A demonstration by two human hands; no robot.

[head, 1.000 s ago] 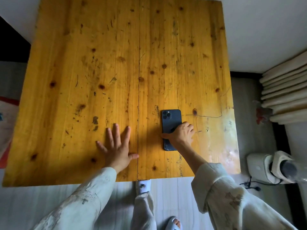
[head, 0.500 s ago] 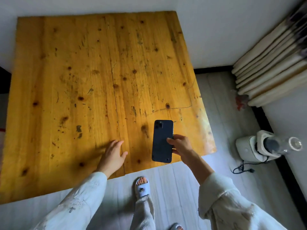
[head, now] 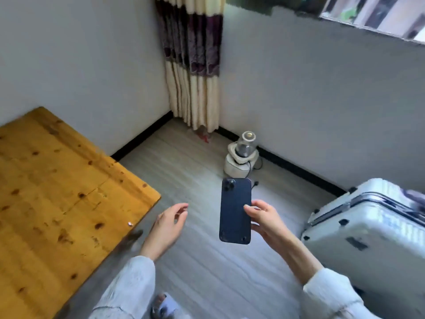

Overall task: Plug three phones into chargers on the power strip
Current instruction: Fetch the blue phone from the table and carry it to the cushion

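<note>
Dark phone (head: 235, 210) was pinched at its right edge by right hand (head: 264, 218), carried clear for plugging; left hand (head: 166, 226) hung loose, empty

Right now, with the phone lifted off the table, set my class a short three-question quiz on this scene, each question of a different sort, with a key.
1. True or false: the right hand grips the dark phone by its edge, the camera side facing the viewer.
2. Multiple choice: the left hand is (A) holding a charger, (B) empty with loosely curled fingers, (C) flat on the wooden table.
3. Fill the gap: on the floor at the far wall, beyond the phone, stands a white ____ with a clear jar.

Key
1. True.
2. B.
3. Blender. No power strip or charger is in view.
</note>
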